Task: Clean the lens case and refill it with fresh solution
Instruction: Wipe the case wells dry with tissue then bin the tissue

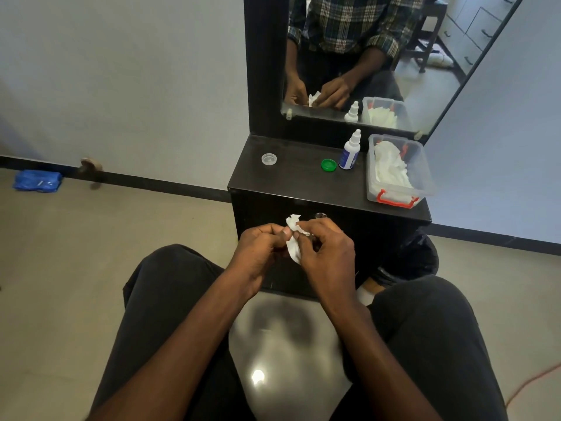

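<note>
Head view: fingertips of the left hand (259, 250) and the right hand (326, 252) meet in front of the cabinet, above the knees. Both sets of fingers are curled closed around a crumpled white tissue (294, 240), which protrudes above and below the pinch point. A small glint of metal or clear plastic shows just beside the right fingertips; whether it is part of the lens case cannot be determined, and the case body is not clearly visible.

On the dark cabinet top (291, 183), well apart from the hands:
- clear cap (269, 159), lying near the left rear;
- green cap (328, 165), lying just beside the solution bottle;
- solution bottle (350, 151), upright, white with a blue label, nozzle cap on;
- clear plastic box (423, 174) with red latches, at the right edge, holding white tissues.

A mirror (425, 71) stands behind the cabinet top. A blue cloth (37, 180) lies on the floor at far left.
</note>
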